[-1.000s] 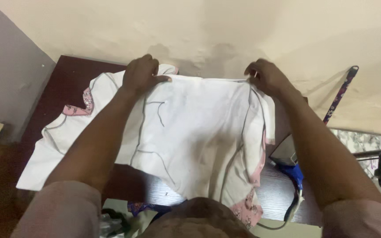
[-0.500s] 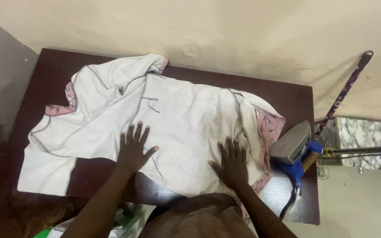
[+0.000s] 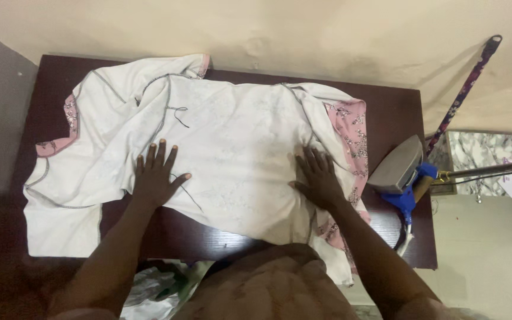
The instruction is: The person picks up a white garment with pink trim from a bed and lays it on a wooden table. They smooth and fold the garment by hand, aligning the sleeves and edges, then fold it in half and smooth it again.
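Note:
A white garment (image 3: 232, 130) with grey seams and pink floral trim lies spread inside out over a dark wooden table (image 3: 398, 106). My left hand (image 3: 156, 175) presses flat on its left-centre part, fingers apart. Flat on the cloth too is my right hand (image 3: 318, 179), near the pink-trimmed right edge. Neither hand holds anything.
A clothes iron (image 3: 397, 166) with a blue handle stands on the table's right end, its cord hanging off the front. A patterned stick (image 3: 460, 95) leans against the cream wall at the right. A marbled box (image 3: 487, 169) sits beyond the table. Crumpled cloth (image 3: 155, 284) lies below the front edge.
My hands left the garment's far edge, came back toward me and now lie flat on its near part. The view has pulled back a little.

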